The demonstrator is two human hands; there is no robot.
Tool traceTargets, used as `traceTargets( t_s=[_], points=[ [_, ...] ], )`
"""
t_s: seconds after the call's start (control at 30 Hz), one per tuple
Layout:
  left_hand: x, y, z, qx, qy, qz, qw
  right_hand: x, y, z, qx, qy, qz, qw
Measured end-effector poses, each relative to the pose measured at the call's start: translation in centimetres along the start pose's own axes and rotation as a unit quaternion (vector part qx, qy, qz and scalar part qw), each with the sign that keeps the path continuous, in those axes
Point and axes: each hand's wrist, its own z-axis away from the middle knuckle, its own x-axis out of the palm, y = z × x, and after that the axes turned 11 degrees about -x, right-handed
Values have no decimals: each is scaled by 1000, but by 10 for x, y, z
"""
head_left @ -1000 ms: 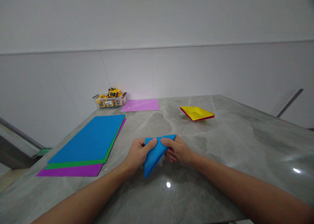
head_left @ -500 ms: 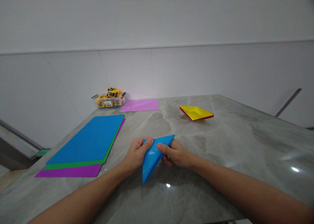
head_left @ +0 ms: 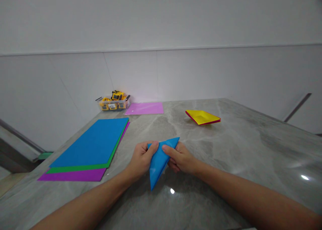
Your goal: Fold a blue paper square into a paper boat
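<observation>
A folded piece of blue paper [head_left: 158,163], triangular with one point hanging toward me, is held up between both hands above the table. My left hand [head_left: 142,156] pinches its upper left edge, thumb on the front face. My right hand [head_left: 182,156] grips the right side, its thumb lying across the front and its fingers behind the paper. The fingers behind the folded paper are partly hidden. Both hands are closed on it, thumbs close together near the top.
Blue, green and purple sheets [head_left: 93,142] lie stacked at left on the grey marbled table [head_left: 241,163]. A clear box [head_left: 113,104] of yellow toy vehicles and a pink sheet [head_left: 146,108] sit by the wall. Yellow and red folded paper dishes [head_left: 202,117] stand nested at right.
The blue paper has turned slightly in my hands, its lower point shifting a little right. Both hands keep their hold. The whole view has shifted slightly.
</observation>
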Motion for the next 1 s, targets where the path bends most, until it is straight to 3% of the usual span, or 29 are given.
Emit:
traceTargets(
  t_s=[0.1,0.2,0.3,0.6,0.77,1.0],
  points=[
    [2,1,2,14,41,-2,999,0,3,-1,1,-3,8,1000],
    [2,2,3,17,58,0,998,0,3,0,-4,-49,50,998],
    [2,1,3,17,57,2,998,0,0,2,0,-74,65,995],
    [6,4,4,4,59,10,998,0,5,3,-1,-72,18,997],
    [5,3,4,27,100,-3,995,3,-1,2,41,-101,31,994],
    [7,5,7,36,93,-10,995,2,-1,4,57,-115,12,992]
  ],
)
